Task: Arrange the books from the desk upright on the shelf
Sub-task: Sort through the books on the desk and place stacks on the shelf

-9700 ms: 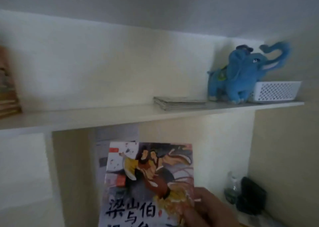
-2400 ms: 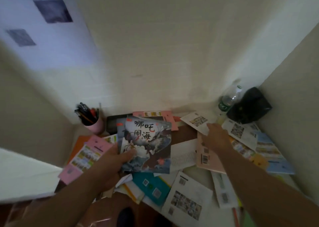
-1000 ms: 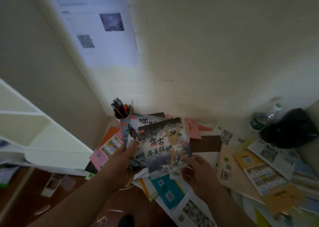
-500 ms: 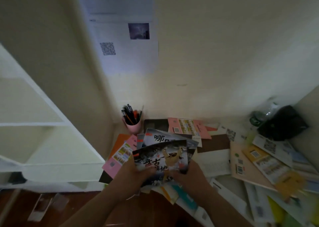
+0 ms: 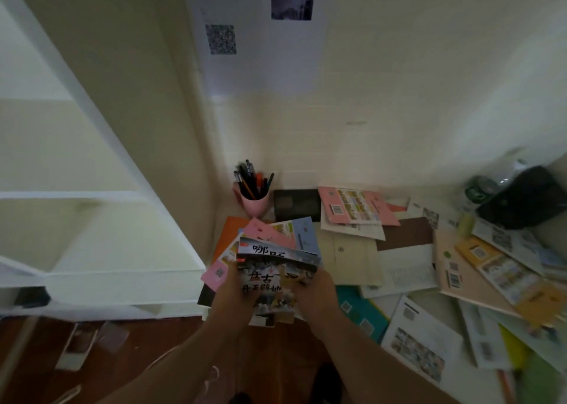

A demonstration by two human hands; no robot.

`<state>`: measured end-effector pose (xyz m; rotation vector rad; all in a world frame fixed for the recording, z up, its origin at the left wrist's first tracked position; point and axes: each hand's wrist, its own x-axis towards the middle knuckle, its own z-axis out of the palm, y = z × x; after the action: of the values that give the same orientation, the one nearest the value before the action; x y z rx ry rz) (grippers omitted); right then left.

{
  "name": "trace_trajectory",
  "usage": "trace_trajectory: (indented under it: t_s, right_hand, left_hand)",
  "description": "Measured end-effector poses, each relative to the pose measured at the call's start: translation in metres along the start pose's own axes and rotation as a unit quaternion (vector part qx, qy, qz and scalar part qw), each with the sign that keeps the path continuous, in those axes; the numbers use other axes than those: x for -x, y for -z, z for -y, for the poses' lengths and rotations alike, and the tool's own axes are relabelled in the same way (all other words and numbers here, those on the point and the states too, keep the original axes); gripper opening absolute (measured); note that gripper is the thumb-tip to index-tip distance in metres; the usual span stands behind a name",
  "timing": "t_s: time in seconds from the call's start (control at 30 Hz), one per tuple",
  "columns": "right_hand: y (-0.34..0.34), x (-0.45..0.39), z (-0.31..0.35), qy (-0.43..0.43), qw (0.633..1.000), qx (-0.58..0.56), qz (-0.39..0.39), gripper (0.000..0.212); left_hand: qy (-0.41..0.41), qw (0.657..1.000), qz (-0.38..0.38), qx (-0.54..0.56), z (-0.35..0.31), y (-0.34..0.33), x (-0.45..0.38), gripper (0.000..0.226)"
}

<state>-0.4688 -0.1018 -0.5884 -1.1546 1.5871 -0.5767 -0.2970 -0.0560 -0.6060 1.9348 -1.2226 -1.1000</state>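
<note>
I hold a small stack of thin picture books [image 5: 274,276] over the desk's left front, the top cover dark with black Chinese characters. My left hand [image 5: 228,299] grips the stack's left edge. My right hand [image 5: 316,293] grips its right edge. Several more thin books and booklets [image 5: 460,268] lie scattered flat across the desk. A pink booklet [image 5: 356,205] lies at the back. White shelf compartments [image 5: 92,235] stand to the left of the desk.
A pink cup of pens [image 5: 253,195] stands in the back left corner beside a dark box [image 5: 296,204]. A plastic bottle [image 5: 481,185] and a black bag [image 5: 527,196] sit at the back right. Dark wooden floor [image 5: 92,357] lies below the shelf unit.
Earlier my left hand held one book while my right reached across the desk. Now both hands grip a stack, a second book added on top, and the view has swung left toward the shelves.
</note>
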Motion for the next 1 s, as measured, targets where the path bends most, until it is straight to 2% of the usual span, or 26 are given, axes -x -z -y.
trace_trajectory:
  t_s: [0.1, 0.17, 0.2, 0.3, 0.37, 0.43, 0.5, 0.6, 0.67, 0.77, 0.83, 0.9, 0.97, 1.0]
  right_hand:
    - [-0.009, 0.003, 0.007, 0.040, 0.997, -0.051, -0.044, 0.036]
    - [-0.014, 0.000, 0.005, 0.073, 0.996, -0.015, -0.052, 0.026]
    - [-0.016, 0.000, 0.004, 0.073, 0.997, 0.002, -0.033, 0.021]
    - [-0.025, 0.000, -0.004, 0.035, 0.997, 0.062, 0.043, 0.023]
    - [-0.022, 0.006, 0.002, 0.050, 0.994, 0.090, 0.035, 0.011]
    - [-0.007, 0.019, 0.017, 0.075, 0.995, 0.067, 0.009, 0.008]
    - [0.018, 0.042, 0.042, 0.117, 0.993, 0.000, -0.021, 0.010]
    - [0.057, 0.084, 0.093, 0.167, 0.974, -0.146, -0.050, 0.026]
    - [0.078, 0.112, 0.128, 0.231, 0.954, -0.179, -0.061, 0.031]
    - [0.104, 0.157, 0.171, 0.324, 0.927, -0.169, -0.087, 0.030]
    - [0.120, 0.190, 0.198, 0.387, 0.907, -0.144, -0.082, 0.051]
    - [0.137, 0.225, 0.229, 0.449, 0.887, -0.070, -0.084, 0.075]
    - [0.162, 0.255, 0.264, 0.497, 0.864, -0.025, -0.072, 0.078]
    - [0.178, 0.265, 0.284, 0.523, 0.848, -0.031, -0.075, 0.076]
  left_hand:
    - [-0.038, 0.992, -0.116, 0.003, -0.010, 0.010, 0.006, 0.049]
    - [-0.045, 0.987, -0.155, 0.004, -0.011, 0.018, 0.006, 0.043]
    - [-0.034, 0.989, -0.142, -0.001, -0.007, 0.020, 0.004, 0.041]
    - [-0.017, 0.999, -0.042, -0.030, 0.000, 0.027, 0.005, 0.041]
    - [-0.041, 0.998, -0.018, -0.051, -0.005, 0.034, 0.009, 0.031]
    - [-0.062, 0.997, -0.016, -0.042, -0.023, 0.047, 0.014, 0.021]
    - [-0.087, 0.996, -0.013, 0.002, -0.051, 0.060, 0.021, 0.029]
    - [-0.164, 0.984, -0.013, 0.073, -0.117, 0.085, 0.047, 0.016]
    - [-0.223, 0.968, 0.017, 0.111, -0.161, 0.105, 0.069, 0.023]
    - [-0.310, 0.948, 0.026, 0.064, -0.215, 0.138, 0.110, 0.026]
    - [-0.381, 0.922, -0.022, 0.069, -0.250, 0.161, 0.138, 0.029]
    - [-0.434, 0.890, -0.090, 0.107, -0.291, 0.185, 0.173, 0.024]
    - [-0.464, 0.867, -0.127, 0.129, -0.336, 0.206, 0.201, 0.018]
    - [-0.474, 0.862, -0.121, 0.133, -0.357, 0.214, 0.208, 0.016]
